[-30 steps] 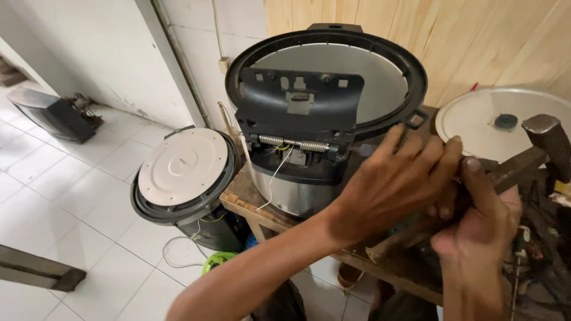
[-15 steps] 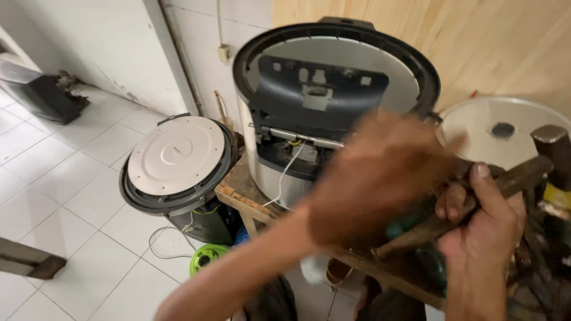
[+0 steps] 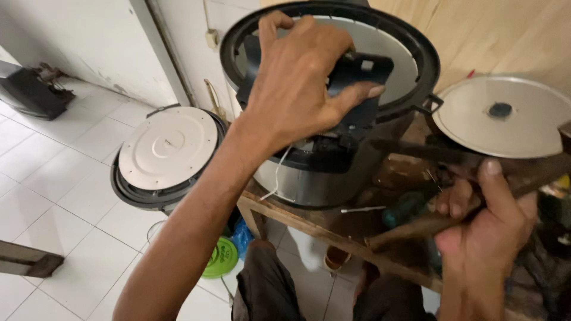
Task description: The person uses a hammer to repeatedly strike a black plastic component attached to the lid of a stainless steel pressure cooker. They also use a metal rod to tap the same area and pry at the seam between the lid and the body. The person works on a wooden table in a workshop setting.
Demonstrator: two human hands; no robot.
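A silver rice cooker (image 3: 309, 184) lies on its side on a wooden bench (image 3: 295, 219), its round black-rimmed underside facing me. My left hand (image 3: 297, 89) reaches across that underside and grips the black plastic plate (image 3: 360, 72) fixed at its middle, thumb on the right edge. White wires (image 3: 278, 175) hang out below the plate. My right hand (image 3: 482, 238) is closed around the wooden handle of a hammer (image 3: 410, 226), low at the right of the cooker. The hammer's head is out of sight past the right edge.
A round metal lid (image 3: 505, 119) with a dark knob leans at the right. Another cooker with a pale round lid (image 3: 166, 148) stands on the tiled floor at the left. A green disc (image 3: 220, 258) lies under the bench. A dark box (image 3: 30, 92) sits far left.
My left hand has left the hammer handle by my right hand and gone up onto the cooker's black plate. The view has moved closer to the cooker.
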